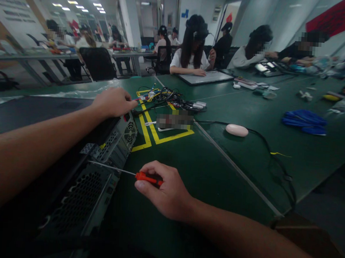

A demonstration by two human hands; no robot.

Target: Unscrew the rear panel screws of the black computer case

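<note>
Screwdriver (144, 176) right of computer case (83, 193), seemingly touching

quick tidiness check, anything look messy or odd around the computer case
Yes, the cables lie in a tangled heap beyond the computer case, overlapping the yellow tape rather than being neatly coiled. No spill or damage stands out.

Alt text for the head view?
Right hand holds a red screwdriver, its tip at the back of a computer case; left hand is at the case's far corner. Beyond, tangled cables lie on a green table.
</note>
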